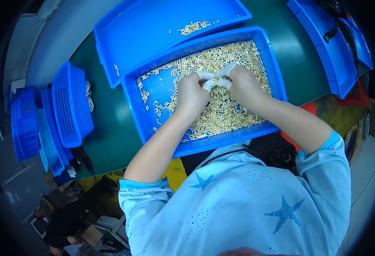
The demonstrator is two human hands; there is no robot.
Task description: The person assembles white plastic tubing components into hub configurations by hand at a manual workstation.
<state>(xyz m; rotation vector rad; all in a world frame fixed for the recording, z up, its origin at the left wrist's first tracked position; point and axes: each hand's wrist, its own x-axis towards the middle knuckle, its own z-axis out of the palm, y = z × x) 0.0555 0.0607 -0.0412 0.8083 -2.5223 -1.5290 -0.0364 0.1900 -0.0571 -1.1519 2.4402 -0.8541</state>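
Observation:
A blue plastic tray (134,106) lies before me, holding a thick layer of small brass-coloured metal fittings (234,113). Over it, my left hand (191,94) and my right hand (246,87) meet fingertip to fingertip. White finger cots cover the thumb and forefinger of both. Closed in a pinch from either side, the two hands grip a few small brass fittings (219,81) between their tips. How many pieces each hand holds is partly hidden by the fingers. The heap thins out at the tray's left side, where the blue bottom shows.
Behind the tray, a second blue tray (136,30) carries a small pile of brass fittings (194,28). Perforated blue baskets (72,106) stand at the left edge of the green table (108,141). Another blue tray (324,47) lies far right. A person in dark clothes (70,217) is at lower left.

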